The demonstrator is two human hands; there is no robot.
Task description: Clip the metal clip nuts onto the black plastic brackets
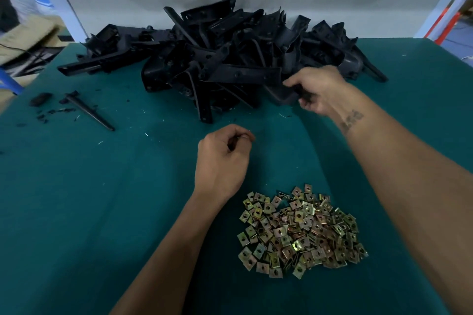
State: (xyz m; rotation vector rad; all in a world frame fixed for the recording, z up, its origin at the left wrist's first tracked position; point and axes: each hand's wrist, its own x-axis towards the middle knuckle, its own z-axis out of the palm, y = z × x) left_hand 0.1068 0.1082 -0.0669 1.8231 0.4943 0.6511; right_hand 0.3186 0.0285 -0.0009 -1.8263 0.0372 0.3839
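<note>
A green-covered table (pixel 76 212) was spread almost edge to edge, its far edge taken up by a heap of black plastic brackets (pixel 217 59) against a white wall, with open cloth left between that heap and the pile of metal clip nuts (pixel 299 233) near the front. The right hand (pixel 317 89) was curled round one bracket (pixel 286 96) at the heap's near right edge — the left hand (pixel 222 158) was clenched mid-table, something small and indistinct pinched at its fingertips. A broken black strip (pixel 89 110) and crumbs were scattered toward the left edge; a forearm tattoo was seen, unreadable.
</note>
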